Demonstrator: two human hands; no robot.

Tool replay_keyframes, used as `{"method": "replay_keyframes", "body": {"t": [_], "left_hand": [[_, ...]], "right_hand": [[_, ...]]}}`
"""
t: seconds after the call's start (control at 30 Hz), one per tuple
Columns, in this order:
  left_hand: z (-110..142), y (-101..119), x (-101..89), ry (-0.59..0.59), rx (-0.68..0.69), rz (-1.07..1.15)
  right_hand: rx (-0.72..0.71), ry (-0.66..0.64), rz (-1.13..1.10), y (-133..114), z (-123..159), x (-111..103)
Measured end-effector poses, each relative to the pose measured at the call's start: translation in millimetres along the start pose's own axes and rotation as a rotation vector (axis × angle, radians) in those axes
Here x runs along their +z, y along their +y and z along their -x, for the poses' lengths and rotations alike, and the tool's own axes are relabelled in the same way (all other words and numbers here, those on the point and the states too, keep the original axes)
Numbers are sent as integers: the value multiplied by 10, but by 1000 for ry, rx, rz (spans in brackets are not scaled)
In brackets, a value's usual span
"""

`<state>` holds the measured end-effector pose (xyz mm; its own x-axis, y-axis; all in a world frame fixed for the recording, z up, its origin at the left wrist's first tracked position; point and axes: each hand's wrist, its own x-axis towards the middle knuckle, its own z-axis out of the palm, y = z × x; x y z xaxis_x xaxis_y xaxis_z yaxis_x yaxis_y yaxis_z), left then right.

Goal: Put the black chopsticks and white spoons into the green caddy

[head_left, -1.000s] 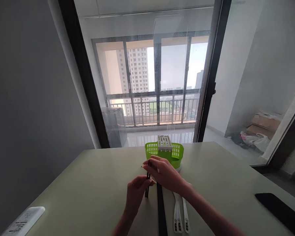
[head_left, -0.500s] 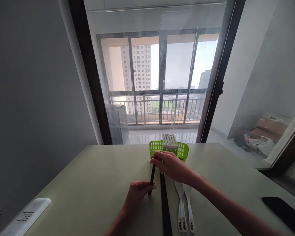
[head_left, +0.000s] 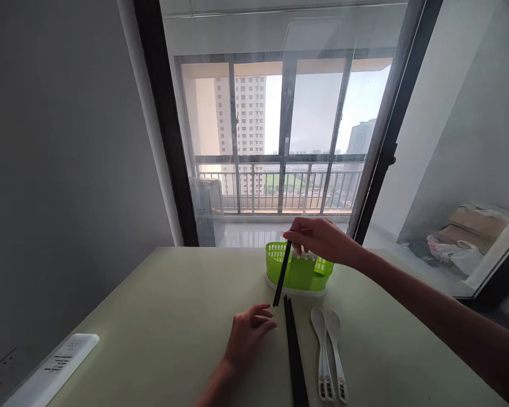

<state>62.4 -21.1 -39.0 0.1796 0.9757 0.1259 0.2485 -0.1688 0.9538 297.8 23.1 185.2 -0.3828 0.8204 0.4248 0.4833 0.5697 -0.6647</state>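
Slanting beside the loose-fingered, empty left hand [head_left: 249, 330], dark chopsticks [head_left: 282, 276] cross before the green basket [head_left: 301, 277].
More chopsticks [head_left: 294, 350] lie lengthwise, pointing basketward; the right hand [head_left: 318, 239] pinches its chopsticks near the top, presumably to expose their lower ends; white spoons [head_left: 333, 324] lie handles nearest, perhaps for easy reach.

The right hand [head_left: 319, 237] is outstretched, fingers [head_left: 300, 224] pinched; the left hand's [head_left: 247, 333] stand loosely apart.
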Motion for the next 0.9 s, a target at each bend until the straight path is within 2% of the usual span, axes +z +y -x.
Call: {"method": "replay_keyframes", "body": {"t": [0.13,0.23,0.3,0.6,0.73,0.9], "left_hand": [[-34,-76,6,-10,53,-55],[-36,-120,23,-23,68,-101],[-24,-127,32,-26,79,-126],[30,-86,52,-54,92,-187],[37,-69,54,-64,94,-200],[57,-17,49,-73,92,-226]], "right_hand": [[-39,183,15,133,-327,-438],[-24,277,93,317,-535,-523],[15,290,153,474,-653,-456],[96,166,185,1142,-1023,103],[132,137,196,1358,-1103,215],[197,155,252,1507,-1140,237]]}}
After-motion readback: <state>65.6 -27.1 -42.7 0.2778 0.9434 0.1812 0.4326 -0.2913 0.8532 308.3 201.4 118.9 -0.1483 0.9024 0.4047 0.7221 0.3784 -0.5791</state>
